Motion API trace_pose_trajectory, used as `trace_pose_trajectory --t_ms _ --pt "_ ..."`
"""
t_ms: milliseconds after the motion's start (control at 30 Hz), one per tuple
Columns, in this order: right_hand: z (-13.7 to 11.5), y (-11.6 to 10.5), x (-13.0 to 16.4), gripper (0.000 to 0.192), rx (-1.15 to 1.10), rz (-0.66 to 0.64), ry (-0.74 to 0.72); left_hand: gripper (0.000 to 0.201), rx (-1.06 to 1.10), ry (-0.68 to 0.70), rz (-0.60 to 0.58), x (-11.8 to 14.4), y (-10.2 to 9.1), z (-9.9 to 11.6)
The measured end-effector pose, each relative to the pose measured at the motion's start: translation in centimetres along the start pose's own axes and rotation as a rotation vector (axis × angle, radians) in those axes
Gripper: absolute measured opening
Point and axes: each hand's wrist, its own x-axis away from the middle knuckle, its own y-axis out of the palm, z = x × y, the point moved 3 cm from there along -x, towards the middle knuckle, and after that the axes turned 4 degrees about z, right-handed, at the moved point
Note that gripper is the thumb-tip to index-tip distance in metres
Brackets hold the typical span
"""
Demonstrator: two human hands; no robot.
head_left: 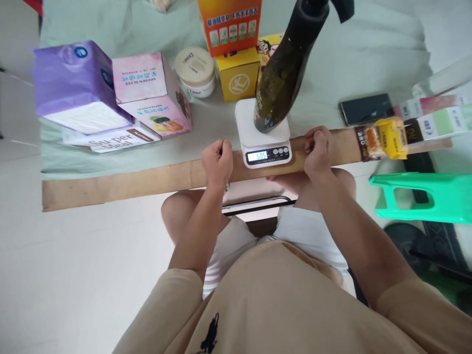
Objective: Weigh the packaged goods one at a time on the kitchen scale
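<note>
A white kitchen scale [241, 123] sits at the table's front edge, its display [257, 156] lit and reading 605. On its platform a dark green spray bottle [283, 69] with a black trigger head stands, leaning to the right in the view. My left hand [217, 162] is closed in a fist on the wooden edge strip [121, 184], left of the scale and apart from it. To the scale's right, my right hand [317, 150] rests on the same strip, fingers curled in. Nothing shows in either fist.
A purple tissue pack [73, 83], a pink box [147, 93] and a Dove jar [195, 71] stand at left. Behind the scale are yellow [238, 76] and orange [232, 24] boxes. A phone [367, 109] and wrapped snacks [393, 137] lie right, above a green stool [442, 196].
</note>
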Motion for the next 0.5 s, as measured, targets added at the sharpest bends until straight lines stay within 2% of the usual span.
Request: trace_pose_trajectory --t_ms 500 --pt "-0.06 -0.12 -0.02 0.034 0.012 -0.007 0.018 0.047 0.007 0.008 -0.016 0.05 -0.01 0.03"
